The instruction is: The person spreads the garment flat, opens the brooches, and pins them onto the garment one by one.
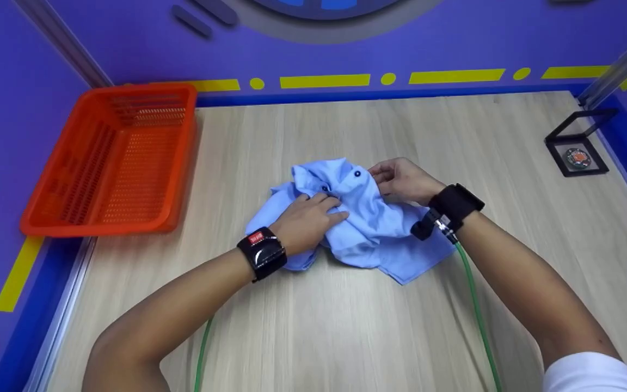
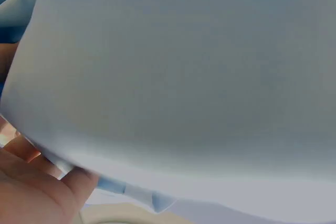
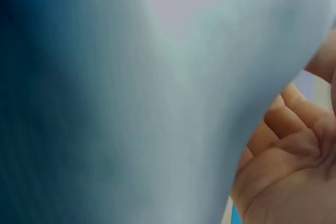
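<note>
Under loosely spread left grip, blue garment; right grip at edge, hold unclear.

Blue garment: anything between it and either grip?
Nothing visible. The left grip rests on the blue garment; the right grip is at its edge, no other object between. The orange basket and black frame stand off to the sides.

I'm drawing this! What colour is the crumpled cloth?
The cloth is light blue; the head view shows it best.
</note>
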Available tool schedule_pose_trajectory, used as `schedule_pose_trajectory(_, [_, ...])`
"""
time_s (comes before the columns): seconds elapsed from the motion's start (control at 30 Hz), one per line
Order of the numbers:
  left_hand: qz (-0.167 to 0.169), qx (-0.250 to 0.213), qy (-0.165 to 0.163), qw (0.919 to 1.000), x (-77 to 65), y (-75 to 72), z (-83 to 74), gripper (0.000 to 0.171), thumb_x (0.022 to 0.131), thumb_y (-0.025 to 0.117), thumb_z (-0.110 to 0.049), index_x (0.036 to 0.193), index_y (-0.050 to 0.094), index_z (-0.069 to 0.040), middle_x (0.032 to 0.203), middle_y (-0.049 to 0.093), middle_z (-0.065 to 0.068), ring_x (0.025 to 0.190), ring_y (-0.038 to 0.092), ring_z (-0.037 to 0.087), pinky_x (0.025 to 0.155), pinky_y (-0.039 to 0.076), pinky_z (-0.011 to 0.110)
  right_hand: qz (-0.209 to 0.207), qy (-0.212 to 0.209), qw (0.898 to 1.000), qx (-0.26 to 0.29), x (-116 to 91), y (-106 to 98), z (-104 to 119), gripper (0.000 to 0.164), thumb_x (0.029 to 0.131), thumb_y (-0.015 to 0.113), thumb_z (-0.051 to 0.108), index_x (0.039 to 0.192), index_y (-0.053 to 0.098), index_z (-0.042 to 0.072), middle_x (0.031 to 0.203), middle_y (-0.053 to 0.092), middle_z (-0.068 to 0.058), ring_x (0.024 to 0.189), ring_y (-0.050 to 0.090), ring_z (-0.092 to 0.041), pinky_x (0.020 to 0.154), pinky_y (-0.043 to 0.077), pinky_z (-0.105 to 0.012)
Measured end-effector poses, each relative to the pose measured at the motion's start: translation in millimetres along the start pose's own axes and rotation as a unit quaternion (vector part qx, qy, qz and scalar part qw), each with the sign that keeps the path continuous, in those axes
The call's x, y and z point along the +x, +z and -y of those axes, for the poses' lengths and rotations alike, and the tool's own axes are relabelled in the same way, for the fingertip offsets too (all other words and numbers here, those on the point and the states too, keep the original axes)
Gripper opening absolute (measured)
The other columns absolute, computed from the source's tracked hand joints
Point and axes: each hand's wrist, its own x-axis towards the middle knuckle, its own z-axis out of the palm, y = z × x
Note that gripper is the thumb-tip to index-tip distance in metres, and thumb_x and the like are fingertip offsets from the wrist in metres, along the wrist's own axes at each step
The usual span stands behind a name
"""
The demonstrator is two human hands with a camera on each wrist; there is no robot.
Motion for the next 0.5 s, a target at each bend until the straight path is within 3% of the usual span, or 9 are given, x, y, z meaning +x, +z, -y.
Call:
schedule_pose_trajectory(0.13, [-0.010,0.003,0.010,0.9999,-2.4,-4.1,2.8,0.045,0.084,0.061,-0.011,0.127,0.058,-0.024,0.124,0.054,0.004,0.115,0.047,0.024,0.083,0.042,0.041,-0.049,-0.015,0.999,-0.007,-6,-3,7,0.032,0.084,0.059,-0.002,0.116,0.058,-0.004,0.095,0.061,-0.012,0.081,0.057,-0.015,0.062,0.046,-0.024])
schedule_pose_trajectory(0.23, [-0.011,-0.002,0.011,0.9999,-6.0,-4.9,5.6,0.044,0.083,0.061,-0.011,0.125,0.061,-0.025,0.121,0.056,0.004,0.112,0.048,0.023,0.082,0.041,0.039,-0.093,-0.016,0.996,-0.008,-6,-8,4,0.033,0.084,0.065,0.004,0.116,0.059,-0.001,0.093,0.060,-0.011,0.080,0.055,-0.015,0.061,0.045,-0.021])
schedule_pose_trajectory(0.5, [-0.011,-0.009,-0.002,0.9999,-15.1,-3.3,12.0,0.042,0.081,0.061,-0.010,0.121,0.063,-0.024,0.119,0.057,0.004,0.113,0.048,0.023,0.083,0.041,0.039,-0.147,-0.030,0.989,-0.012,-8,-27,-8,0.033,0.084,0.067,0.007,0.115,0.060,0.002,0.097,0.061,-0.010,0.089,0.056,-0.017,0.072,0.048,-0.020])
